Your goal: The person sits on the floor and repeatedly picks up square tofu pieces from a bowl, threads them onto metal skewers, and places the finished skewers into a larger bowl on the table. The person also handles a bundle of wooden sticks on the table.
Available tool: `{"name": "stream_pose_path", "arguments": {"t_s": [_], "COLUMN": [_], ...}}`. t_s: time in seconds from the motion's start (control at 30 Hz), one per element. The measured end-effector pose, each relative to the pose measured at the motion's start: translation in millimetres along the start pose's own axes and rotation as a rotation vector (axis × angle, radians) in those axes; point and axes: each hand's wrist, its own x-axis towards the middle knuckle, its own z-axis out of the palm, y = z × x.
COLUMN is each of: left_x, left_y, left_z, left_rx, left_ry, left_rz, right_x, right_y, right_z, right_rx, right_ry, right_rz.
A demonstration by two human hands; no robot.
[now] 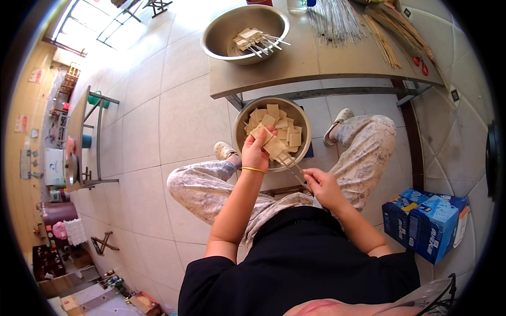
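Note:
My left hand (256,152) pinches a pale square slice (262,133), perhaps tofu, above a steel bowl (306,146) heaped with similar slices (281,123). My right hand (322,186) grips thin metal skewers (297,173) that run up and left to more slices (276,147) at their far ends, beside the left hand's fingers. How many skewers it holds cannot be told. On the table above, a larger steel bowl (221,29) holds a stack of skewered slices (253,39), their metal ends resting towards its right rim.
The table (276,73) also carries a bundle of metal skewers (336,23), wooden sticks (381,39) and red-handled scissors (421,65). Blue boxes (427,221) stand on the floor at right. Another table (79,118) and a small folding stool (103,243) are at left.

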Motion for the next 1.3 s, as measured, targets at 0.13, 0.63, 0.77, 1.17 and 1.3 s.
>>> {"name": "stream_pose_path", "arguments": {"t_s": [0.13, 0.63, 0.77, 1.17, 1.3], "left_x": [-0.9, 1.3, 1.1, -8.7, -2.1], "left_y": [-3.6, -11.5, -14.0, -26.2, -27.6], "left_z": [-0.6, -6.2, -7.8, 0.3, -0.3], "left_rx": [-0.005, -0.011, -0.003, 0.056, 0.052], "left_ry": [0.010, 0.008, -0.004, -0.014, -0.013], "left_rz": [-0.031, -0.062, -0.059, -0.128, -0.101], "right_x": [-1.7, -8.7, -7.4, 11.7, 17.3], "right_y": [6.9, -4.3, -2.7, -2.6, 1.7], "right_z": [-0.4, -5.0, -2.4, 7.3, 4.2], "right_rx": [-0.036, -0.194, -0.183, -0.064, -0.060], "right_ry": [0.032, 0.059, 0.061, 0.072, 0.040], "right_rz": [-0.051, -0.087, -0.099, -0.065, -0.040]}}
